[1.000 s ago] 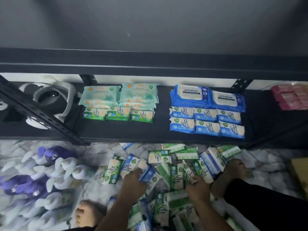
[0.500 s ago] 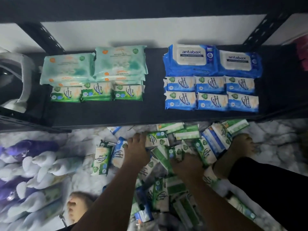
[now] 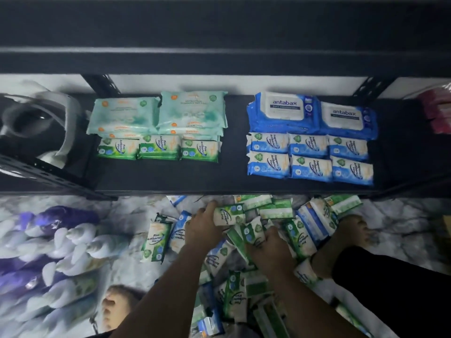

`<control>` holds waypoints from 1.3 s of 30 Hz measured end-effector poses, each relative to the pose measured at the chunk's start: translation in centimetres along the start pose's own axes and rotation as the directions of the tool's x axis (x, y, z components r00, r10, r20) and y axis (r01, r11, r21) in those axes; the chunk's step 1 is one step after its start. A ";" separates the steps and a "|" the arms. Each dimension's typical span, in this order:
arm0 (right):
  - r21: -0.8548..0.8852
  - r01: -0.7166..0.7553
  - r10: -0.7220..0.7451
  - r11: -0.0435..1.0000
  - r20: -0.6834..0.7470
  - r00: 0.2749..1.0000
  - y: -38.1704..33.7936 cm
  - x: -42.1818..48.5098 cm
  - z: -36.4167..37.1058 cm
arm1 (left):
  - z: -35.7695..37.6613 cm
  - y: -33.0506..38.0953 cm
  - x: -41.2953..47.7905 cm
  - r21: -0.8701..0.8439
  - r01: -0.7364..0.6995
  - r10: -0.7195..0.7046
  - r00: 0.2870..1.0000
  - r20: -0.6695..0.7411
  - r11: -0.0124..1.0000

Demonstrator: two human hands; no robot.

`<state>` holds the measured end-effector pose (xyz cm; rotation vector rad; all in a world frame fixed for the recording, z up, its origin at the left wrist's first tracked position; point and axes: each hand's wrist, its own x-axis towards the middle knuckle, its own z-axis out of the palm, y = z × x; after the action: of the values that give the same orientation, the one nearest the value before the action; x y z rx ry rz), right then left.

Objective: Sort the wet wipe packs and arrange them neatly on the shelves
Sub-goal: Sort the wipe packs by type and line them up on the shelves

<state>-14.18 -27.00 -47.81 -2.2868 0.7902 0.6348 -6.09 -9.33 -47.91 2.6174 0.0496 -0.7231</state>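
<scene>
A heap of small green and blue wipe packs (image 3: 273, 211) lies on the marble floor before the black shelf (image 3: 170, 176). My left hand (image 3: 202, 225) grips a green pine pack (image 3: 229, 214) at the heap's left side. My right hand (image 3: 268, 250) grips another green pack (image 3: 246, 236) in the middle of the heap. On the shelf, three green pine packs (image 3: 158, 148) sit in a row before large mint packs (image 3: 158, 113). To the right, small blue packs (image 3: 310, 157) lie in two rows before two large blue antabax packs (image 3: 312, 113).
White and purple bottles (image 3: 48, 252) are piled on the floor at left. A white headset (image 3: 44, 123) sits at the shelf's left end, pink packs (image 3: 436, 113) at its right end. My bare feet (image 3: 351, 230) stand on the floor beside the heap.
The view has tilted up a little. My left hand has closed around a green pack and my right hand has taken hold of another in the heap.
</scene>
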 end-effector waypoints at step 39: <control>0.905 0.096 0.031 0.415 -0.119 0.992 -12.2 -9.5 -5.9 | -10.9 -3.8 -12.5 -0.965 0.049 -0.219 0.976 -0.009 0.259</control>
<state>-11.32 -19.91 -33.09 -1.2772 0.8476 -0.0373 -12.17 -0.51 -34.75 1.4055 0.5894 -0.3252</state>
